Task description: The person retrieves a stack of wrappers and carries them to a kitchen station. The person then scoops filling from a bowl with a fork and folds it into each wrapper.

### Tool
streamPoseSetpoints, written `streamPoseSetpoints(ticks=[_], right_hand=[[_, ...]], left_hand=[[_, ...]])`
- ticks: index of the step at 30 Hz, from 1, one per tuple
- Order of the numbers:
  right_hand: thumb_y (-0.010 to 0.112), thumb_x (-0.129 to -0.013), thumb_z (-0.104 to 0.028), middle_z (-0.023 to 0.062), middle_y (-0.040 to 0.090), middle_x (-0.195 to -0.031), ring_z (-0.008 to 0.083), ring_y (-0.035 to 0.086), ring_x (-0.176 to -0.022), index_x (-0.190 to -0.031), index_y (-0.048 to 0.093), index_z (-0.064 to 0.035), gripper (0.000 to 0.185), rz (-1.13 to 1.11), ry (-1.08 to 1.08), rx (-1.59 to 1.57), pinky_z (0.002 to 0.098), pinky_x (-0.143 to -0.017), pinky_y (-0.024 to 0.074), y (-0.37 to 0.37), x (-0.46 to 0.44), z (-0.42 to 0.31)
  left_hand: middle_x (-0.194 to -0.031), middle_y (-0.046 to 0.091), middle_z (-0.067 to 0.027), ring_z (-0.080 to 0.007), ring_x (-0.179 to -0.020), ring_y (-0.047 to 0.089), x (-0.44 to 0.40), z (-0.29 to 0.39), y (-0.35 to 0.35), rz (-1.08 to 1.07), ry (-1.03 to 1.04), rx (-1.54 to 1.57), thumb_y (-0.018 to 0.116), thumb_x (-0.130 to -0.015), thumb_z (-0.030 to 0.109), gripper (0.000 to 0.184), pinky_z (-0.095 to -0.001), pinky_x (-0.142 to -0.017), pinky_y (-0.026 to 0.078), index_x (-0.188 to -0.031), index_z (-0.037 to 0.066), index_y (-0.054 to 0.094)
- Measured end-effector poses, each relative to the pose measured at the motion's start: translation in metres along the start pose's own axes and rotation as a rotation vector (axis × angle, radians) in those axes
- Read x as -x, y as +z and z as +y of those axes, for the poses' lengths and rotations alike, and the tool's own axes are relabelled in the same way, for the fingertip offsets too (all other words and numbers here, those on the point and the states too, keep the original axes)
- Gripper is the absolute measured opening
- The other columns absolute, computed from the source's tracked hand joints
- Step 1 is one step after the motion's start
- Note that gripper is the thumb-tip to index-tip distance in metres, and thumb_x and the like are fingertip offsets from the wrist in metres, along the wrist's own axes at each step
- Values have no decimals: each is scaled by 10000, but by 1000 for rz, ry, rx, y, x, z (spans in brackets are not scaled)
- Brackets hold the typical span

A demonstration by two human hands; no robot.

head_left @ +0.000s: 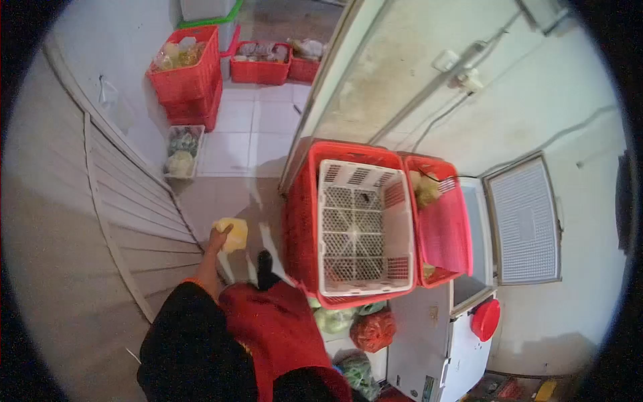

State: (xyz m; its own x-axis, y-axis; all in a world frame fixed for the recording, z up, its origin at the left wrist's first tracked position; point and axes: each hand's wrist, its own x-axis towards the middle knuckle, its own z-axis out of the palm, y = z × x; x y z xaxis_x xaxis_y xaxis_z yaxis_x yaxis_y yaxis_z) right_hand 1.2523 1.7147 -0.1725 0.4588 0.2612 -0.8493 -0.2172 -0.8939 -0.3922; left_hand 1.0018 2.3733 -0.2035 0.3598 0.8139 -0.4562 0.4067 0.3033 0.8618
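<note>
My left hand (220, 236) is closed on a pale yellow object (234, 235) with a squarish outline, held out over the tiled floor; it looks like a folded cloth or packet, but I cannot make out which. An orange band circles the wrist below a black sleeve. My right hand is outside the view. A red apron (278, 325) covers my front, and a dark shoe (266, 262) shows beside the yellow object. To the right, a white plastic basket (407, 231) with a grid bottom rests on a large red crate (301, 234).
Stacked red crates (189, 84) and a small white basket (199, 151) stand along the left wall. Another red crate (445, 221) adjoins an open white freezer (418, 335). Bagged goods (373, 330) lie on the floor. A slatted door (134, 208) is at left.
</note>
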Motion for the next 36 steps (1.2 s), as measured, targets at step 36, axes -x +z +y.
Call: streamPoseSetpoints(ticks=[36], right_hand=[[612, -881, -435, 110, 680, -784, 218, 602, -593, -890, 701, -42, 403, -245, 222, -412, 390, -513, 479, 156, -501, -955]], left_hand=[[-1254, 597, -150, -360, -1088, 623, -860, 602, -5, -644, -343, 672, 528, -905, 613, 713, -536, -860, 550, -1366, 74, 452]])
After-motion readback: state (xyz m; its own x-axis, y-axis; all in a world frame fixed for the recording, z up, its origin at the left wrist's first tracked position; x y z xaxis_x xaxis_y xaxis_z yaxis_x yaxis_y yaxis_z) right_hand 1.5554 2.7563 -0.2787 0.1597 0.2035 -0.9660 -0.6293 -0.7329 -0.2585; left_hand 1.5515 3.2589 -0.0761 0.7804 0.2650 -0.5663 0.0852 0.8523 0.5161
